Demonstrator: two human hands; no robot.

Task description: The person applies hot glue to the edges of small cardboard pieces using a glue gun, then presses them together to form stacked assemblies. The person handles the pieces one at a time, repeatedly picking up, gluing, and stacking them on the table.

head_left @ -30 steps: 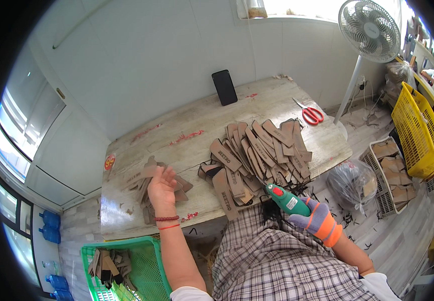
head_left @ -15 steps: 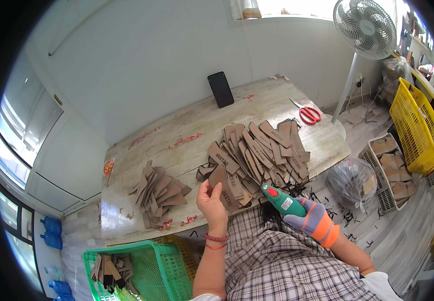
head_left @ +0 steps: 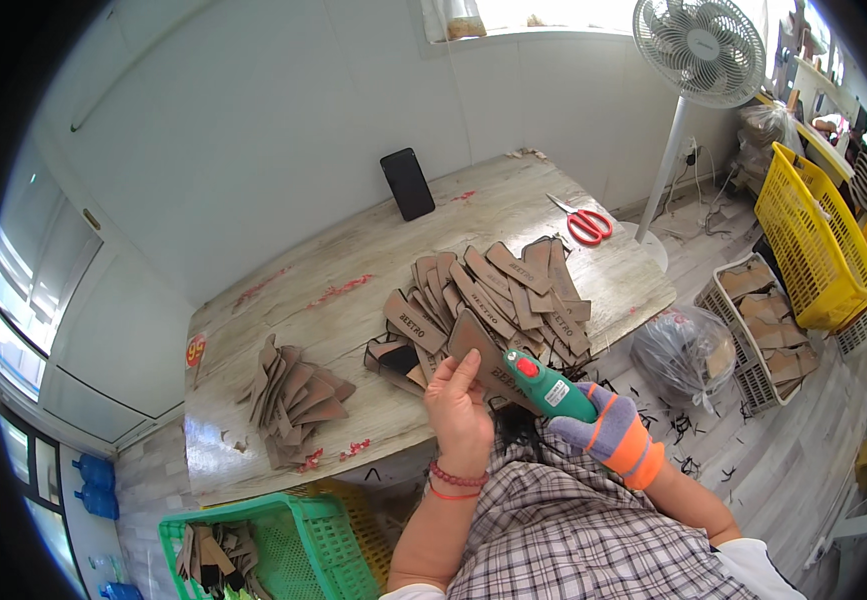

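A left hand (head_left: 461,405) is pinching a brown leather piece (head_left: 483,352) while the gloved right hand (head_left: 593,420) is gripping a green tool (head_left: 545,385); a small finished stack (head_left: 293,395) is sitting apart, the bigger pile (head_left: 503,295) waiting.

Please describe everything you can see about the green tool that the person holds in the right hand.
The green tool has a stubby plastic-looking body with a red button on top and a pale label on its side. The right hand, in a grey glove with an orange cuff, closes around its rear end. It lies tilted, its front end pointing up and left, against the brown leather-like piece that the bare left hand holds. Its tip is hidden. It is above the table's near edge.
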